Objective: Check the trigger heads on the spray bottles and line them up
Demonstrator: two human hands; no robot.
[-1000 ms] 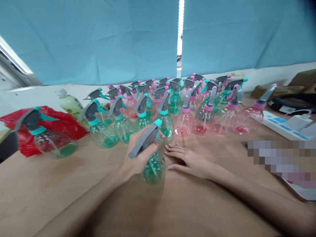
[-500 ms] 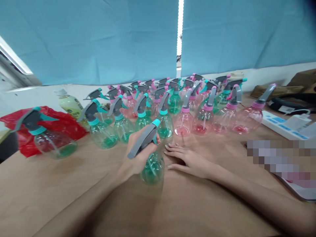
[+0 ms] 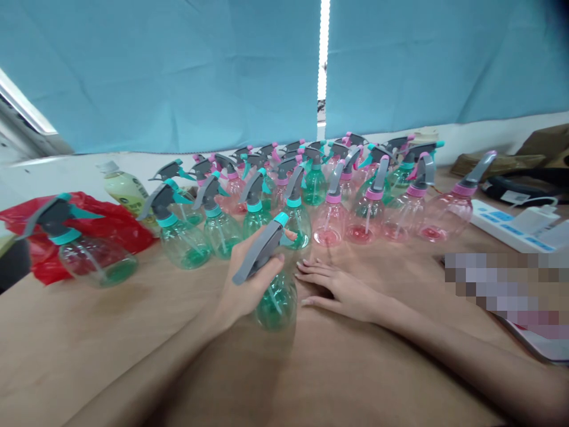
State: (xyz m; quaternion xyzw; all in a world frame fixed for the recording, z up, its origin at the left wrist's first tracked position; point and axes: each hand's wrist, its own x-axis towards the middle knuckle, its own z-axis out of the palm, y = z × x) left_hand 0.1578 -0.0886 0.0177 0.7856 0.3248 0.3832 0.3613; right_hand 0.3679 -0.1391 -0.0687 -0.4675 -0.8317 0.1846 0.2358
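A clear green spray bottle (image 3: 276, 303) with a grey trigger head and turquoise nozzle stands on the table in front of me. My left hand (image 3: 251, 279) is wrapped round its neck and head from the left, and one fingertip sticks out beyond the nozzle. The hand hides the collar and most of the trigger. Palm down on the tabletop, my right hand (image 3: 338, 289) lies just right of this bottle, fingers stretched out and holding nothing. Beyond both hands is a front row of green spray bottles (image 3: 223, 232) and pink spray bottles (image 3: 329, 224).
Several more spray bottles crowd behind the front row. One green spray bottle (image 3: 100, 261) stands apart at left, before a red plastic bag (image 3: 128, 222) and a drink bottle (image 3: 122, 187). At right are a white power strip (image 3: 500, 224), a black coil (image 3: 524, 185) and a pixelated flat object (image 3: 511, 296).
A finger of my left hand has loosened from the curl and now reaches past the nozzle. The held spray bottle has barely shifted. My right hand stays where it was.
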